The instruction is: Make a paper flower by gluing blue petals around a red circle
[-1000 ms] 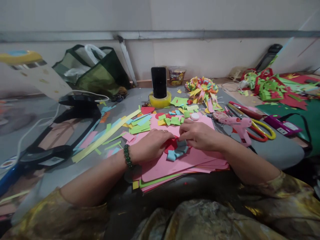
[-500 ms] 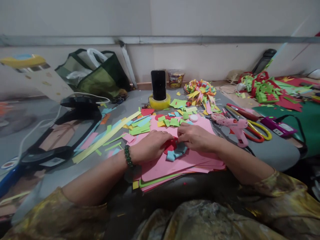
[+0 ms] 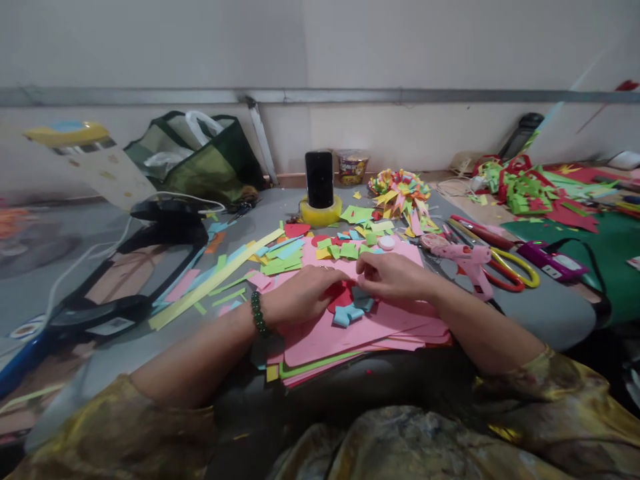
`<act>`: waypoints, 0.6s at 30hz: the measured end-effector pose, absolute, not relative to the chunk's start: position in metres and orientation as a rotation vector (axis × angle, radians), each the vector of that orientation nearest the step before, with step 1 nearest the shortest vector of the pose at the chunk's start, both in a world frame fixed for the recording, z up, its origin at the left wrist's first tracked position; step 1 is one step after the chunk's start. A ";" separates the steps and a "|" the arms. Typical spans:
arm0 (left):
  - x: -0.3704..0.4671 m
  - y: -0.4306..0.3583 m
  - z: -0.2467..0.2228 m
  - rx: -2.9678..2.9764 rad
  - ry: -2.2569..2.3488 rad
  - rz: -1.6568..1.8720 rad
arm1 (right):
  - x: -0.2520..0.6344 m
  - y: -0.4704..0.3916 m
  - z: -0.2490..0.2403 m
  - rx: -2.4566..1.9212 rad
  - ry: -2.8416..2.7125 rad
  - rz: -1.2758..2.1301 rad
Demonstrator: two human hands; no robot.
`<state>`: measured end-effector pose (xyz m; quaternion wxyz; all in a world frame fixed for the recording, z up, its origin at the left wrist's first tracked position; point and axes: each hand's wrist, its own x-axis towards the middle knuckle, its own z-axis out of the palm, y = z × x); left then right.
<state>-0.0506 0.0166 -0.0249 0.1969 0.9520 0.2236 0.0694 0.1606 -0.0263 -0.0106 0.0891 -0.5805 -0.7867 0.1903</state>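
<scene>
My left hand (image 3: 313, 291), with a ring on it and a green bead bracelet at the wrist, bends its closed fingers over a red paper piece (image 3: 340, 297). Its fingertips touch the red paper's upper edge. Close on the right, my right hand (image 3: 387, 277) has its thumb and fingers pinched together; what lies between them is too small to make out. Folded blue paper loops (image 3: 347, 315) lie just below both hands. Under them is a stack of pink sheets (image 3: 320, 341). Small green paper pieces (image 3: 349, 251) lie beyond the fingers.
A pink glue gun (image 3: 473, 263), scissors (image 3: 520, 267) and a purple device (image 3: 553, 261) lie at the right. A phone (image 3: 319, 179) stands in a yellow tape roll (image 3: 321, 211). Behind is a paper rosette (image 3: 400, 190); paper strips (image 3: 215, 280) and a black frame (image 3: 135, 303) are at left.
The view has tilted slightly up, so things sit lower in the picture. The fingertips have moved a little apart, and the blue loops below show more openly.
</scene>
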 end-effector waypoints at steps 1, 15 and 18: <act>-0.051 0.017 -0.026 2.654 0.619 0.197 | 0.160 -0.026 -0.013 -1.708 -2.308 0.624; -0.052 0.027 -0.023 2.156 0.797 0.284 | 0.152 -0.027 -0.022 -1.181 -2.047 0.798; -0.054 0.027 -0.021 1.977 0.726 0.250 | 0.154 -0.027 -0.020 -1.160 -2.016 0.758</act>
